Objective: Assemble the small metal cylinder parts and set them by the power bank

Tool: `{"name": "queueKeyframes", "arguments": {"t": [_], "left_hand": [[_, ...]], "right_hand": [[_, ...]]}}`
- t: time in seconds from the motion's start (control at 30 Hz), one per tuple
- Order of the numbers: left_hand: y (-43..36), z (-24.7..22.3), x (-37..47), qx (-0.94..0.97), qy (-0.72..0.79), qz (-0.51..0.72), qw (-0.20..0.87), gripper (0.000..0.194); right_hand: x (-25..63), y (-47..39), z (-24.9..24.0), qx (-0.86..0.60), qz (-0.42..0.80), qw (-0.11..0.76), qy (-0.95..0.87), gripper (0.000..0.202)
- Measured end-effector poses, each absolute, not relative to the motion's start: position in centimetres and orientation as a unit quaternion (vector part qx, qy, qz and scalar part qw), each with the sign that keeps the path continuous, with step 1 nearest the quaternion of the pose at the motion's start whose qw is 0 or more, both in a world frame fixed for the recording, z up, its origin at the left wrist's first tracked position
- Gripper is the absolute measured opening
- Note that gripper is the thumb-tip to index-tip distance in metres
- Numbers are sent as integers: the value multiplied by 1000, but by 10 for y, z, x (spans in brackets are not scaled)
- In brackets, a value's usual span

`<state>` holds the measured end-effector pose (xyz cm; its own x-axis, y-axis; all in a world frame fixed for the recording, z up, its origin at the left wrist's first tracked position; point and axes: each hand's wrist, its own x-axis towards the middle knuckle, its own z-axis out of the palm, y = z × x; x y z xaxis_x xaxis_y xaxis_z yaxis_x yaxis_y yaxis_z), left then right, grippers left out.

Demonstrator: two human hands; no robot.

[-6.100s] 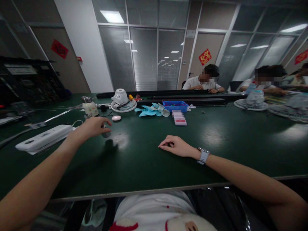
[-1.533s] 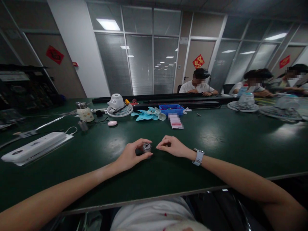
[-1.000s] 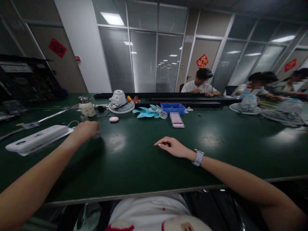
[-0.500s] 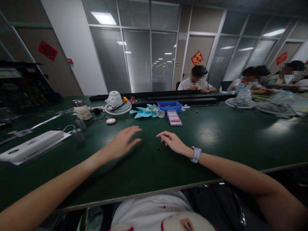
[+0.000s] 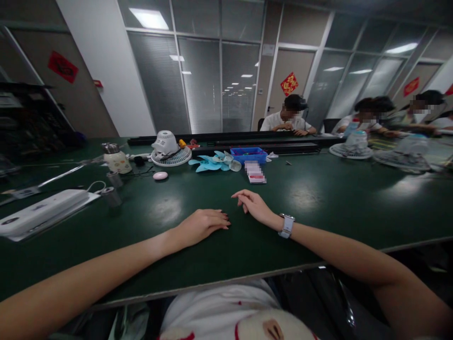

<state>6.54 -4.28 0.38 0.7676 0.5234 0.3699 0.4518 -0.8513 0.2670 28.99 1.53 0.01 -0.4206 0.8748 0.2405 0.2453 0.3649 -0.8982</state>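
Observation:
My left hand point(image 5: 205, 224) lies palm down on the dark green table point(image 5: 198, 269), fingers stretched out and close together. Its fingertips rest about where a small dark piece lay, and that piece is hidden now. Just to the right is my right hand point(image 5: 255, 204), a pale-banded watch point(image 5: 286, 225) on its wrist. Its index finger points left and the other fingers bend loosely downward, with nothing visible in them. A small gap separates the two hands. Beyond them sits a stack of pinkish-white cards or packets point(image 5: 255, 173), blurred out in part.
At the back are light-blue fan blades point(image 5: 208, 163), a blue bin point(image 5: 248, 156) and a white fan part point(image 5: 166, 146). A pink oval object point(image 5: 160, 175), metal cylinders point(image 5: 112, 196), a patterned bottle point(image 5: 118, 162) and a white device point(image 5: 46, 212) stand left. Several people sit across the table.
My left hand has come down and to the right onto the table, covering the spot of the small dark piece. My right hand has hardly moved. The view has shifted slightly.

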Motion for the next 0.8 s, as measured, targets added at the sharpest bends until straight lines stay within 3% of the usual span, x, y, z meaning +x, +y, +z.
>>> {"name": "queueKeyframes", "arguments": {"t": [0.2,0.37,0.47,0.6,0.8], "left_hand": [[-34,19,31,883,381,273,24,26],[-33,81,-46,713,621,278,-171,36],[-36,107,-92,595,741,186,-249,45],[-35,112,-129,539,818,85,-182,43],[-34,107,-134,515,848,72,-107,38]], "right_hand": [[292,14,2,-380,413,367,-742,31],[293,13,3,-389,420,356,-739,31],[294,14,3,-389,418,354,-741,32],[293,12,6,-389,417,349,-744,32],[293,10,7,-392,423,343,-741,31]]}}
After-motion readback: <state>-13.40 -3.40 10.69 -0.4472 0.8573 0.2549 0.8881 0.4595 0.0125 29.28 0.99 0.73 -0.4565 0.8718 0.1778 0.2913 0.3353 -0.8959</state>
